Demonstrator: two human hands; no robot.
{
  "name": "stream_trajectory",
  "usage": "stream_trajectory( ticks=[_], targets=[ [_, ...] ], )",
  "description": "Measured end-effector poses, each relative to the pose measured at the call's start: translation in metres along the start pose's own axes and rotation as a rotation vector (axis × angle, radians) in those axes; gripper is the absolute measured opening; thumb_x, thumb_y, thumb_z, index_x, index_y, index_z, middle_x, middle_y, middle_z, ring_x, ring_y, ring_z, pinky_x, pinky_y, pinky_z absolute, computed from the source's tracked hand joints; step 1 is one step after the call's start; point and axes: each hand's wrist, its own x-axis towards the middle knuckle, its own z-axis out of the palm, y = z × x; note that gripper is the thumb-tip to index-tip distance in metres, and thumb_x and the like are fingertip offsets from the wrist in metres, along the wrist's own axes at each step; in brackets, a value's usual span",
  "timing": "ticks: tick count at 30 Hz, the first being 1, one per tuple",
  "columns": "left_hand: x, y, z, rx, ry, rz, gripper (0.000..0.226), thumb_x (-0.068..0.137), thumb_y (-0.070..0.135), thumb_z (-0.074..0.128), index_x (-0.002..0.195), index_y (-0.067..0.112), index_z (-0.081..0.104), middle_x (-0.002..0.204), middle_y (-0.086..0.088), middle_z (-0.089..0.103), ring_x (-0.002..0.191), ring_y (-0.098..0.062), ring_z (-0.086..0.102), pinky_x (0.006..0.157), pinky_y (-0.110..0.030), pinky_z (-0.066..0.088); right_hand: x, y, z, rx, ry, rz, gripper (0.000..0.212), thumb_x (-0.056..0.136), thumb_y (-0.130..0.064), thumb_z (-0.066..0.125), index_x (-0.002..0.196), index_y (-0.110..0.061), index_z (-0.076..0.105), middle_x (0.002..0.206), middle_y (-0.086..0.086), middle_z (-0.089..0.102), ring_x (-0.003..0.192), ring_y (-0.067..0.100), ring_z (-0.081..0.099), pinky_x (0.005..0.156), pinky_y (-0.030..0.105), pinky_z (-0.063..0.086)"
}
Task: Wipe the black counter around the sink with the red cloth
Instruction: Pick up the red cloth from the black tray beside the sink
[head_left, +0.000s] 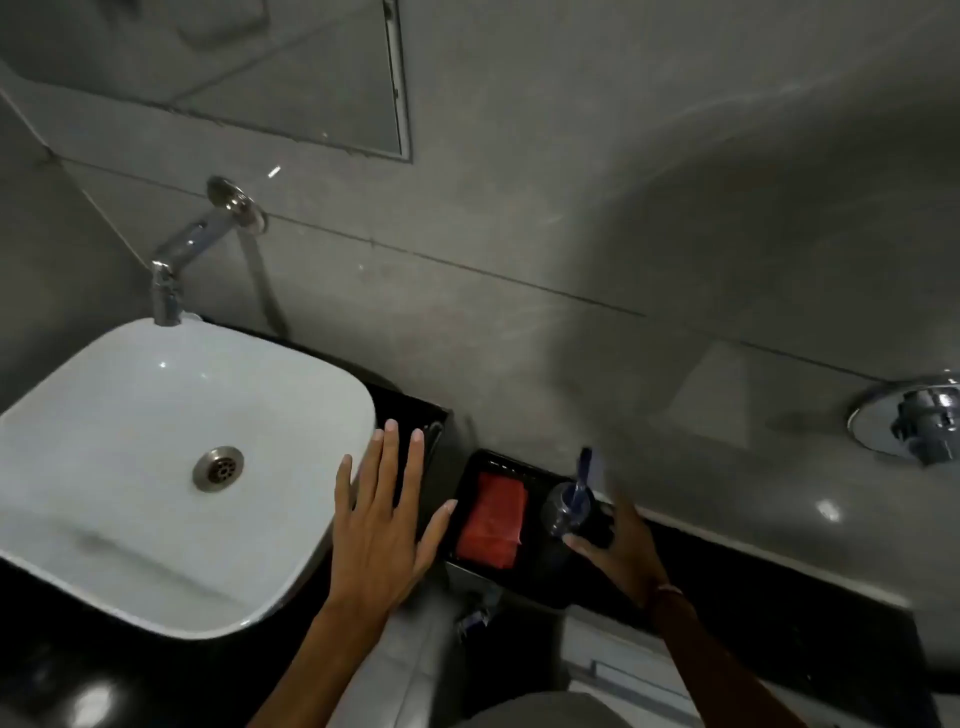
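The left hand (382, 525), just left of centre in the lower frame, has its fingers (387, 457) spread flat and straight, holding nothing; it hovers over or rests against the right edge of the white sink (171, 441), and contact cannot be told. The right hand (618, 545), right of centre, curls its fingers around a dark pump bottle (569, 512) with a blue nozzle, blurred, so how firm the hold is cannot be told. Between the two hands, at lower centre, the red cloth (493, 522) lies folded in a small black tray (511, 467), untouched. The black counter (779, 597) runs under the sink and off toward the lower right of the frame; a chrome tap (176, 265) juts from the grey wall at upper left.

The wiping looks not yet begun. The main risk sits with the right hand: the bottle stands close to the tray and near the counter's front edge, so a loose or hurried hold could tip it or spill soap onto the cloth. Reaching across for the cloth with the left hand could drag the light tray off the ledge, and the dim light makes misjudged reaches likelier
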Motion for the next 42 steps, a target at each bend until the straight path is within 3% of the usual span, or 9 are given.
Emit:
stream_trajectory(
  ticks=[3, 6, 11, 15, 18, 23, 35, 40, 42],
  targets=[
    [0.003, 0.008, 0.005, -0.007, -0.026, -0.027, 0.075, 0.103, 0.06, 0.03, 0.159, 0.01, 0.031, 0.167, -0.019, 0.03, 0.154, -0.031, 0.034, 0.119, -0.058, 0.039, 0.033, -0.014, 0.01, 0.013, -0.008, -0.025, 0.108, 0.071, -0.022, 0.091, 0.157, -0.024, 0.025, 0.135, -0.027, 0.042, 0.12, 0.007, 0.048, 0.091, 0.009, 0.048],
    [-0.003, 0.013, 0.011, 0.009, -0.03, -0.055, 0.075, 0.103, 0.06, 0.028, 0.159, 0.01, 0.029, 0.168, -0.018, 0.029, 0.155, -0.03, 0.03, 0.121, -0.058, 0.036, 0.06, -0.02, 0.024, -0.2, 0.043, -0.066, 0.084, 0.077, -0.046, 0.083, 0.143, -0.016, 0.041, 0.129, -0.003, 0.048, 0.111, 0.007, 0.044, 0.095, 0.024, 0.045],
    [-0.006, 0.01, 0.012, 0.047, -0.04, -0.122, 0.076, 0.103, 0.06, 0.027, 0.161, 0.011, 0.025, 0.169, -0.017, 0.026, 0.157, -0.029, 0.026, 0.125, -0.058, 0.03, 0.067, -0.021, 0.035, -0.278, 0.106, -0.174, 0.071, 0.094, -0.061, 0.04, 0.138, -0.007, 0.051, 0.127, 0.01, 0.054, 0.113, 0.023, 0.058, 0.094, 0.016, 0.043],
    [-0.004, 0.009, 0.014, 0.053, -0.065, -0.17, 0.076, 0.104, 0.061, 0.023, 0.162, 0.012, 0.021, 0.171, -0.016, 0.021, 0.159, -0.029, 0.02, 0.126, -0.058, 0.027, 0.059, -0.016, 0.037, -0.396, -0.103, -0.225, 0.057, 0.099, -0.055, 0.044, 0.128, -0.009, 0.059, 0.127, 0.008, 0.057, 0.105, 0.023, 0.066, 0.088, 0.028, 0.054],
    [0.001, 0.009, 0.016, 0.045, -0.065, -0.184, 0.076, 0.103, 0.061, 0.022, 0.162, 0.014, 0.018, 0.172, -0.015, 0.019, 0.16, -0.028, 0.018, 0.127, -0.058, 0.025, 0.045, -0.013, 0.048, -0.543, -0.3, -0.326, 0.047, 0.101, -0.054, 0.044, 0.117, -0.015, 0.063, 0.125, -0.006, 0.052, 0.085, 0.008, 0.063, 0.074, 0.016, 0.044],
    [0.006, 0.009, 0.017, 0.039, -0.066, -0.187, 0.076, 0.103, 0.061, 0.024, 0.162, 0.012, 0.021, 0.171, -0.016, 0.02, 0.159, -0.028, 0.019, 0.127, -0.058, 0.025, 0.029, -0.011, 0.072, -0.728, -0.475, -0.268, 0.048, 0.103, -0.049, 0.039, 0.096, -0.009, 0.065, 0.1, 0.012, 0.068, 0.095, 0.025, 0.068, 0.075, 0.03, 0.05],
    [0.001, -0.009, 0.014, 0.036, -0.022, -0.182, 0.075, 0.103, 0.058, 0.031, 0.162, 0.014, 0.019, 0.171, -0.015, 0.022, 0.16, -0.028, 0.018, 0.126, -0.06, 0.027, 0.033, -0.021, 0.081, -0.846, -0.293, -0.137, 0.043, 0.095, -0.052, 0.051, 0.096, -0.013, 0.068, 0.102, 0.011, 0.069, 0.098, 0.03, 0.069, 0.082, 0.033, 0.05],
    [0.0, -0.017, 0.011, 0.029, 0.001, -0.192, 0.074, 0.104, 0.058, 0.028, 0.161, 0.012, 0.022, 0.171, -0.016, 0.022, 0.159, -0.03, 0.02, 0.126, -0.06, 0.027, 0.033, -0.025, 0.052, -0.682, 0.007, -0.27, 0.035, 0.096, -0.047, 0.058, 0.086, -0.014, 0.068, 0.082, 0.008, 0.07, 0.075, 0.027, 0.07, 0.061, 0.03, 0.05],
    [0.001, -0.019, 0.01, 0.027, 0.002, -0.192, 0.074, 0.104, 0.058, 0.029, 0.161, 0.012, 0.023, 0.17, -0.016, 0.023, 0.159, -0.03, 0.021, 0.126, -0.06, 0.027, 0.035, -0.025, 0.037, -0.508, 0.115, -0.235, 0.032, 0.096, -0.046, 0.06, 0.1, -0.015, 0.067, 0.093, 0.004, 0.068, 0.08, 0.021, 0.068, 0.065, 0.026, 0.048]
  ],
)
